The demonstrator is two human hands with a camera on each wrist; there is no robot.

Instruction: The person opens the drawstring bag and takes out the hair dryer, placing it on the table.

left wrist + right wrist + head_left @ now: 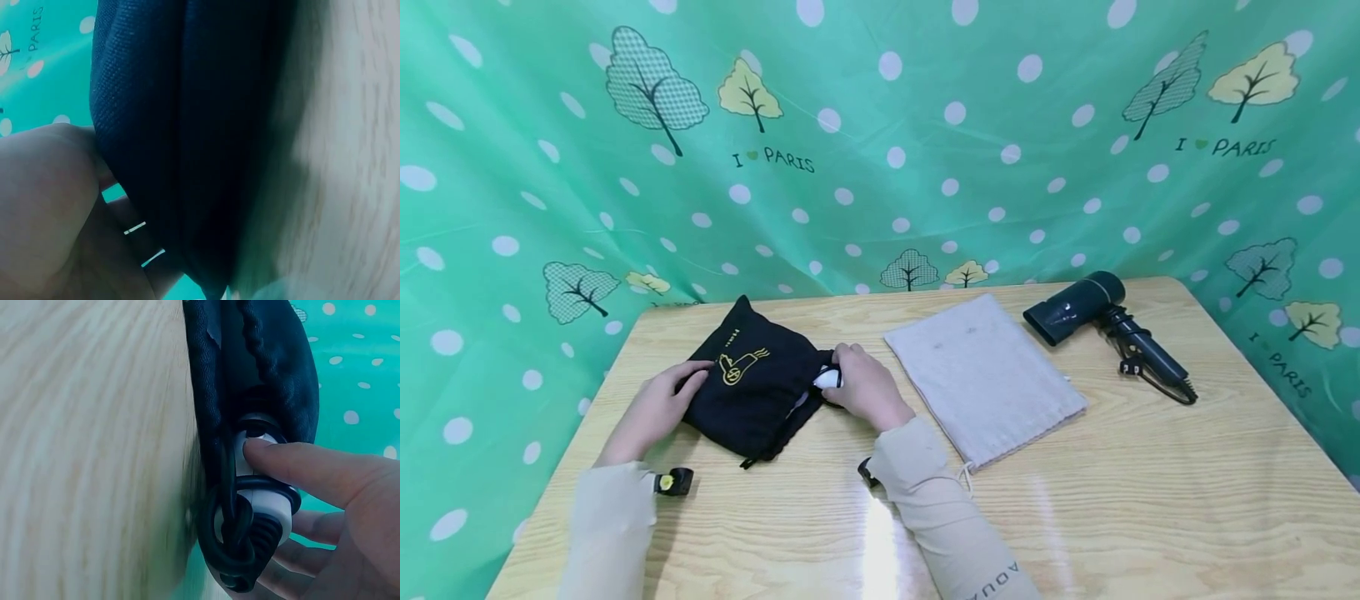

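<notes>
A black drawstring bag (775, 358) with a gold hair dryer print lies on the left half of the table. My left hand (658, 408) grips the bag's left edge, thumb on one side and fingers on the other in the left wrist view. Out of the bag's mouth pokes the white handle of a hair dryer (272, 503), wound with black cord (228, 550); the rest of it is hidden in the cloth. My right hand (868, 385) holds this handle, its thumb (294, 459) pressed along the white side and the fingers behind.
To the right of my right hand a grey cloth drawstring bag (981, 379) lies flat. Beyond it, at the back right, lies a dark hair dryer (1078, 304) with its cord and plug (1131, 367) round the handle. A green curtain (880, 150) closes off the table's back.
</notes>
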